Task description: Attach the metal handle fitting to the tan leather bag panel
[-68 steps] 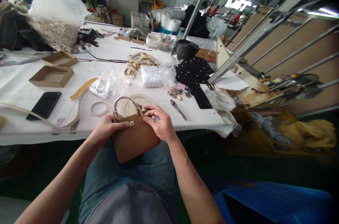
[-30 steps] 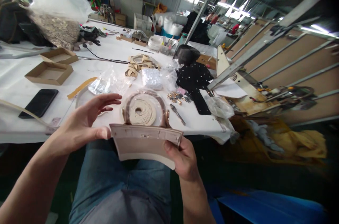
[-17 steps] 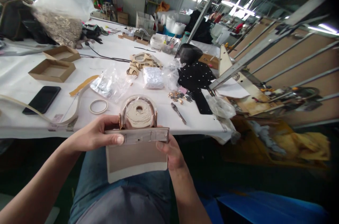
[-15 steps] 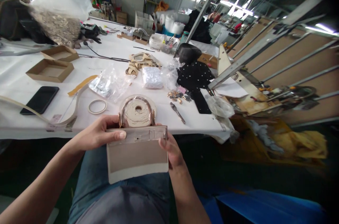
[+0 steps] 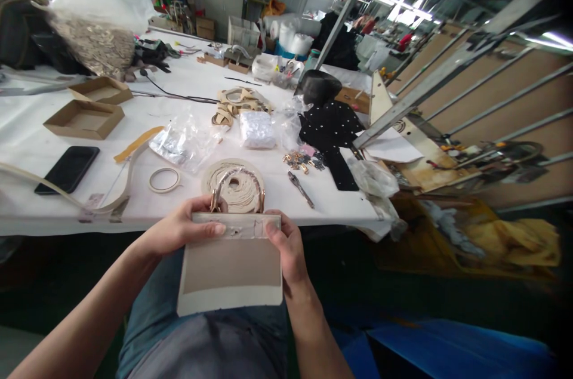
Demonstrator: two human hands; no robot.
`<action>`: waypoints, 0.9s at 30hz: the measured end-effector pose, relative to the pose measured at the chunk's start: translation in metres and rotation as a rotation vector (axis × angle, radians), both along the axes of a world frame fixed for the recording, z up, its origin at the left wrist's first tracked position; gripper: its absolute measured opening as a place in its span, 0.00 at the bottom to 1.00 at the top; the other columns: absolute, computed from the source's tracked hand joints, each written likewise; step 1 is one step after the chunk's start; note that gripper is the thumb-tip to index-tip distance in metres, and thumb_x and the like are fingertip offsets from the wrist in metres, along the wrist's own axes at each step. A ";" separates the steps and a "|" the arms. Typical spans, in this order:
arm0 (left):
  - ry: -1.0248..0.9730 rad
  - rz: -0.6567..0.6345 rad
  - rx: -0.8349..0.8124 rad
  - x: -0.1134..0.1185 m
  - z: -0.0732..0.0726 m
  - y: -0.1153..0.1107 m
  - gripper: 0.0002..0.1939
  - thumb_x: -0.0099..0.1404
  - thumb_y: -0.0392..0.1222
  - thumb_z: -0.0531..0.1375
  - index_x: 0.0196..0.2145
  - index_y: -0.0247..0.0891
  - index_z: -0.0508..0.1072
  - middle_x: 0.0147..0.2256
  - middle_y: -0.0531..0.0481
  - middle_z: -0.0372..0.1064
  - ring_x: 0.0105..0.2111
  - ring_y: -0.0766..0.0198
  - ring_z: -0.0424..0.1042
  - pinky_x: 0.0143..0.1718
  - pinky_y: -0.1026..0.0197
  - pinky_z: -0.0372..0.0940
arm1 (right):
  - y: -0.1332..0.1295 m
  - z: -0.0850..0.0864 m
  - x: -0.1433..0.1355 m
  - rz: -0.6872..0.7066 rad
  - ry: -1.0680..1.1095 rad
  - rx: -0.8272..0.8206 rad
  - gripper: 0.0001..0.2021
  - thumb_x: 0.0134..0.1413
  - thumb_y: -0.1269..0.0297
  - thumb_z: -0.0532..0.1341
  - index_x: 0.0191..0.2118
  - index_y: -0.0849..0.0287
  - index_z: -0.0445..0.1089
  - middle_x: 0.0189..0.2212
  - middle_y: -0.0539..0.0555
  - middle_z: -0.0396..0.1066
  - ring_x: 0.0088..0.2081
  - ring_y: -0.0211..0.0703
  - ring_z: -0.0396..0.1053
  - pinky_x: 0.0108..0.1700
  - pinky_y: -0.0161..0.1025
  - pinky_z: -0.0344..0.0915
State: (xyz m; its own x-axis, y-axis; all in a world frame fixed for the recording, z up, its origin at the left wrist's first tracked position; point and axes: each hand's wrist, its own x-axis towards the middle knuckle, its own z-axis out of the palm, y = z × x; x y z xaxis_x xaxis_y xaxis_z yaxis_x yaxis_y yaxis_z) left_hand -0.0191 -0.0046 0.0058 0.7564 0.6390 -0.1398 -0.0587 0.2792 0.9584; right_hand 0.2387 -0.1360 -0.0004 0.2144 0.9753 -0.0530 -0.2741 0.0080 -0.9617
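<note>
A beige handbag panel (image 5: 233, 265) with a curved handle (image 5: 237, 171) on metal fittings is held over my lap, at the table's front edge. My left hand (image 5: 197, 225) grips its upper left part, thumb flat on the pale top strip and fingers behind. On the upper right corner my right hand (image 5: 286, 245) is closed, its thumb pressing the same strip. Beyond the handle lies a coiled roll of cream strip (image 5: 210, 179), partly covered by it. A narrow tape ring (image 5: 164, 180) is to its left, and a pair of pliers (image 5: 301, 189) to its right.
On the white table (image 5: 147, 212) are a black phone (image 5: 67, 170), cardboard trays (image 5: 85, 119), plastic bags (image 5: 183, 140), small metal parts (image 5: 304, 161) and a black dotted piece (image 5: 329, 128). A metal frame (image 5: 416, 92) slants at the right, above a yellow cloth (image 5: 514, 245).
The panel has turned slightly and levelled, and its handle has shifted a little. My left hand has moved rightward with it; my right thumb now lies higher on the strip.
</note>
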 end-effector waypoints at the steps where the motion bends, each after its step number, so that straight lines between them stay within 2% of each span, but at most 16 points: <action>1: -0.011 0.012 -0.056 0.001 -0.003 -0.001 0.27 0.62 0.52 0.84 0.51 0.37 0.82 0.44 0.39 0.82 0.38 0.51 0.81 0.37 0.60 0.78 | -0.001 -0.001 0.001 -0.007 0.020 0.019 0.27 0.64 0.34 0.70 0.48 0.55 0.74 0.36 0.56 0.79 0.35 0.52 0.78 0.38 0.44 0.73; 3: -0.044 0.044 -0.172 0.004 -0.008 -0.003 0.29 0.60 0.52 0.84 0.50 0.36 0.81 0.42 0.39 0.81 0.34 0.51 0.81 0.34 0.59 0.78 | -0.002 -0.003 0.002 -0.032 0.075 0.048 0.32 0.70 0.28 0.60 0.49 0.56 0.77 0.40 0.62 0.82 0.41 0.59 0.81 0.40 0.49 0.77; 4: -0.062 0.062 -0.224 0.005 -0.010 -0.004 0.29 0.59 0.53 0.84 0.51 0.36 0.81 0.42 0.38 0.81 0.33 0.51 0.81 0.33 0.58 0.79 | -0.002 -0.004 0.003 -0.038 0.095 0.060 0.33 0.71 0.28 0.57 0.50 0.57 0.79 0.43 0.64 0.83 0.45 0.61 0.82 0.42 0.51 0.79; 6: -0.092 0.091 -0.284 0.007 -0.014 -0.005 0.30 0.61 0.52 0.83 0.52 0.36 0.81 0.41 0.38 0.81 0.32 0.50 0.82 0.32 0.57 0.80 | -0.002 -0.009 0.003 -0.020 0.102 0.083 0.29 0.71 0.34 0.61 0.52 0.57 0.82 0.47 0.63 0.84 0.50 0.63 0.83 0.48 0.53 0.81; 8: -0.118 0.105 -0.299 0.009 -0.016 -0.005 0.27 0.64 0.51 0.82 0.54 0.36 0.81 0.40 0.39 0.81 0.32 0.51 0.82 0.31 0.58 0.80 | -0.001 -0.017 0.003 0.001 0.062 0.121 0.22 0.67 0.44 0.71 0.56 0.55 0.84 0.49 0.59 0.85 0.53 0.61 0.83 0.55 0.53 0.82; 10: -0.147 0.104 -0.302 0.010 -0.016 -0.005 0.24 0.67 0.49 0.80 0.55 0.36 0.82 0.39 0.39 0.81 0.32 0.51 0.83 0.30 0.60 0.80 | 0.001 -0.025 0.004 -0.027 -0.016 0.177 0.20 0.65 0.51 0.76 0.59 0.51 0.84 0.51 0.56 0.86 0.54 0.58 0.83 0.60 0.52 0.80; 13: -0.174 0.108 -0.322 0.010 -0.015 -0.006 0.24 0.69 0.46 0.79 0.58 0.36 0.82 0.41 0.38 0.82 0.34 0.51 0.84 0.32 0.60 0.82 | 0.005 -0.030 0.010 -0.110 -0.265 0.330 0.14 0.68 0.58 0.75 0.56 0.48 0.86 0.56 0.56 0.84 0.57 0.56 0.81 0.61 0.49 0.79; 15: -0.174 0.120 -0.324 0.011 -0.016 -0.006 0.25 0.69 0.45 0.79 0.59 0.37 0.82 0.43 0.36 0.83 0.34 0.51 0.85 0.33 0.59 0.83 | 0.007 -0.026 0.020 -0.132 -0.515 0.428 0.10 0.72 0.62 0.71 0.54 0.48 0.86 0.61 0.58 0.80 0.61 0.56 0.79 0.63 0.48 0.76; 18: -0.168 0.134 -0.314 0.012 -0.018 -0.007 0.25 0.70 0.45 0.79 0.60 0.38 0.82 0.46 0.36 0.84 0.36 0.51 0.85 0.35 0.58 0.83 | 0.008 -0.011 0.036 -0.045 -0.766 0.467 0.13 0.75 0.63 0.67 0.58 0.49 0.84 0.64 0.59 0.78 0.66 0.57 0.75 0.70 0.51 0.72; 20: -0.159 0.131 -0.312 0.013 -0.019 -0.007 0.26 0.69 0.46 0.80 0.60 0.37 0.82 0.47 0.35 0.84 0.36 0.50 0.86 0.35 0.58 0.83 | 0.009 -0.001 0.044 0.086 -0.719 0.382 0.16 0.72 0.62 0.70 0.62 0.51 0.82 0.62 0.60 0.79 0.64 0.58 0.76 0.68 0.51 0.74; 22: -0.147 0.124 -0.317 0.015 -0.019 -0.007 0.27 0.69 0.47 0.80 0.60 0.36 0.82 0.47 0.34 0.84 0.36 0.50 0.85 0.35 0.57 0.83 | 0.009 0.005 0.047 0.207 -0.526 0.250 0.24 0.67 0.59 0.75 0.66 0.52 0.78 0.59 0.60 0.81 0.60 0.57 0.79 0.62 0.47 0.77; 24: -0.138 0.129 -0.318 0.016 -0.018 -0.007 0.28 0.68 0.48 0.80 0.61 0.36 0.82 0.48 0.33 0.84 0.37 0.49 0.85 0.36 0.57 0.83 | 0.011 0.007 0.048 0.285 -0.304 0.147 0.30 0.65 0.54 0.76 0.69 0.52 0.75 0.58 0.60 0.82 0.59 0.57 0.80 0.59 0.46 0.78; 27: -0.128 0.146 -0.317 0.016 -0.015 -0.007 0.30 0.67 0.49 0.81 0.62 0.35 0.82 0.48 0.32 0.84 0.37 0.48 0.86 0.36 0.57 0.83 | 0.014 0.001 0.049 0.355 -0.120 0.085 0.33 0.66 0.41 0.74 0.69 0.53 0.76 0.57 0.61 0.82 0.61 0.61 0.80 0.62 0.50 0.78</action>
